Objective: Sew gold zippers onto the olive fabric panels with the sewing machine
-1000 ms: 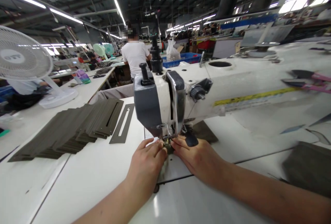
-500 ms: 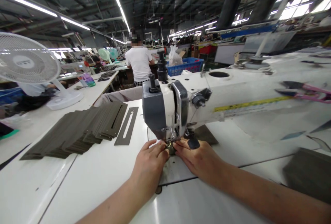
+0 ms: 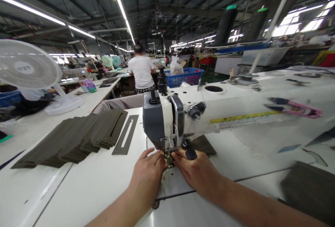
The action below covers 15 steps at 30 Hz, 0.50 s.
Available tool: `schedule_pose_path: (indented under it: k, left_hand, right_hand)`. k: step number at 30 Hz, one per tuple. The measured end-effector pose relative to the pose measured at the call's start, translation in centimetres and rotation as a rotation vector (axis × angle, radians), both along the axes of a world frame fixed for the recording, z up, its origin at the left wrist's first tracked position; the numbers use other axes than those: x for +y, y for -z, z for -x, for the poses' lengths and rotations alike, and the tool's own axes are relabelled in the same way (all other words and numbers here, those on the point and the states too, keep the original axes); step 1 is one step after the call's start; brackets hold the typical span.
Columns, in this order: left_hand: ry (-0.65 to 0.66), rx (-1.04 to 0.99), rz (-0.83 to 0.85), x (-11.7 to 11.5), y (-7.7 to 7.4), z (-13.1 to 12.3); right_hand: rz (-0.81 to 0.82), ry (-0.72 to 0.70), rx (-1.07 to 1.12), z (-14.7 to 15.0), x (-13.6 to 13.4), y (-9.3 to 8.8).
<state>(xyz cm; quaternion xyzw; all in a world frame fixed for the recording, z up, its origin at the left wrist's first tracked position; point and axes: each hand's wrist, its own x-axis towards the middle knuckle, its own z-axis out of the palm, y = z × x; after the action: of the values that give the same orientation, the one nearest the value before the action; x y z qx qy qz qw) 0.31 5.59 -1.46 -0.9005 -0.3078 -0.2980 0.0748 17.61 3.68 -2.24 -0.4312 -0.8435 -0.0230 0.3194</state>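
Note:
My left hand (image 3: 149, 169) rests on the bed of a white sewing machine (image 3: 169, 115), its fingers bent and pressed together just left of the needle area. From the other side, my right hand (image 3: 200, 169) reaches in, fingertips pinched close to the presser foot (image 3: 170, 151). The fingertips of both hands nearly meet there. Whatever they pinch is mostly hidden by the fingers and the machine head. Behind my right hand lies a flat dark grey-green piece (image 3: 205, 145) on the machine bed.
Left of the machine lie a fanned stack of grey-green slotted panels (image 3: 70, 138) and one single slotted panel (image 3: 125, 136). A white fan (image 3: 26, 66) stands far left. Pink-handled snips (image 3: 300, 108) rest on the machine arm. More dark pieces (image 3: 310, 188) lie right. A person (image 3: 141, 70) stands ahead.
The camera view has shifted slightly, so the machine and table sit a little lower and further left. Both hands remain beside the presser foot, with little visible movement of their own.

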Motion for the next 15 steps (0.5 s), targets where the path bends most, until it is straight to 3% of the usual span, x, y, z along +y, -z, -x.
schedule_pose_path:
  k: [5, 10, 12, 15]
  left_hand:
    - [-0.016, 0.013, -0.021, 0.3, 0.1, 0.4]
    - [-0.001, 0.049, -0.02, -1.9, -1.3, 0.1]
    - [0.092, 0.049, 0.003, -3.7, -1.8, -0.7]
    - [0.307, 0.054, 0.073, -5.9, -1.9, -1.8]
  right_hand:
    - [0.094, 0.04, -0.126, -1.6, 0.3, -1.1]
    - [0.112, 0.319, -0.452, -5.0, -0.4, -2.5]
    - [0.148, 0.284, -0.486, -5.0, -2.7, -2.2]
    - [0.169, 0.065, -0.297, -3.8, -7.9, -1.1]
